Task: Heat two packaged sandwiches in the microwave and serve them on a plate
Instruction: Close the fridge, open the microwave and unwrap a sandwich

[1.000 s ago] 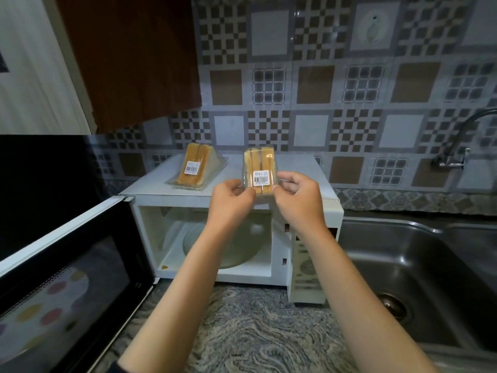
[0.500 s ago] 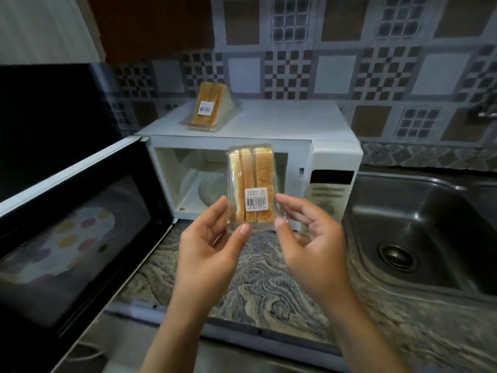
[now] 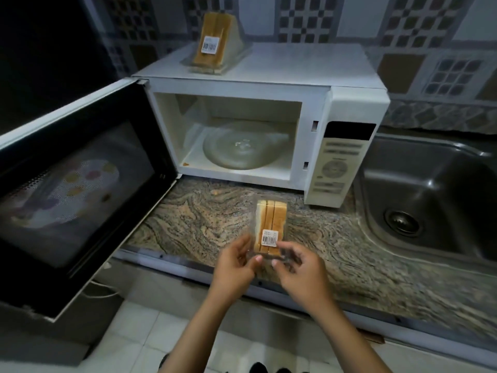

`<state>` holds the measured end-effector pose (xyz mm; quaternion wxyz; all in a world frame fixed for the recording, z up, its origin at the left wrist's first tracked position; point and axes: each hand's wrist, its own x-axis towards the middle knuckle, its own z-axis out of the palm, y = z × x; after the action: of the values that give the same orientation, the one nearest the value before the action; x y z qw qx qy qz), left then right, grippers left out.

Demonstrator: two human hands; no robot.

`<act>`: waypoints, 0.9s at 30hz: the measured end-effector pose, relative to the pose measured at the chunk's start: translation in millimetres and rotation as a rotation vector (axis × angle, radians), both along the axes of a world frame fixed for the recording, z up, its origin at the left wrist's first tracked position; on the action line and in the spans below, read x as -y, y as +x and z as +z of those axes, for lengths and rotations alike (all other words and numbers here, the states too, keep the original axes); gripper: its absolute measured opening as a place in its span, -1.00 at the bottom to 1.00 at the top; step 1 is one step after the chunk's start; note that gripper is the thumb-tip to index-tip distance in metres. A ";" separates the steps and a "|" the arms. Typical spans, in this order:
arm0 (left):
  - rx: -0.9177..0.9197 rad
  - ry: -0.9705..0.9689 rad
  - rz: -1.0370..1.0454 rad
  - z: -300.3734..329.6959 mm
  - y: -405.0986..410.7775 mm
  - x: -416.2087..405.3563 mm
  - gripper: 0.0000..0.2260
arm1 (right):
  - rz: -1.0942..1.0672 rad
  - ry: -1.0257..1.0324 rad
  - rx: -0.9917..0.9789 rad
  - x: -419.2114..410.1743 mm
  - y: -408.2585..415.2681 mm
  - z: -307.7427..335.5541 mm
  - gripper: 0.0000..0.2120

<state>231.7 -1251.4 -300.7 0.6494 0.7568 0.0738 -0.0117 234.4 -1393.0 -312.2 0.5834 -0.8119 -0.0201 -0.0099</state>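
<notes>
A packaged sandwich (image 3: 269, 225) in clear plastic with a barcode label stands upright over the countertop's front edge. My left hand (image 3: 234, 265) pinches its lower left corner and my right hand (image 3: 304, 269) pinches its lower right. A second packaged sandwich (image 3: 215, 41) lies on top of the white microwave (image 3: 295, 65). The microwave's door (image 3: 80, 189) hangs wide open to the left, and its glass turntable (image 3: 242, 149) carries nothing.
A marbled stone countertop (image 3: 204, 219) runs in front of the microwave. A steel sink (image 3: 430, 200) with a drain sits to the right. Patterned tiles cover the back wall. White floor tiles show below the counter edge.
Both hands have brought the sandwich down from the microwave top and toward me, to the counter's front edge. The view has tilted downward.
</notes>
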 end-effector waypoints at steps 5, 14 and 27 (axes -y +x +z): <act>-0.001 0.044 0.009 -26.2 2.3 -3.1 -0.46 | 0.035 -0.440 0.056 2.1 -5.7 -17.0 -0.72; 0.099 0.117 0.016 -38.4 -2.1 -5.9 -0.50 | 0.090 -0.605 0.369 3.7 -2.2 -22.6 -0.88; 0.059 0.079 -0.018 -39.8 -1.1 -7.9 -0.41 | 0.290 -0.535 0.217 2.9 21.7 -8.8 -0.83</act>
<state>230.6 -1243.6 -340.5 0.6207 0.7825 0.0483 0.0078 256.2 -1395.8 -321.0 0.3391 -0.9193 -0.1997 -0.0077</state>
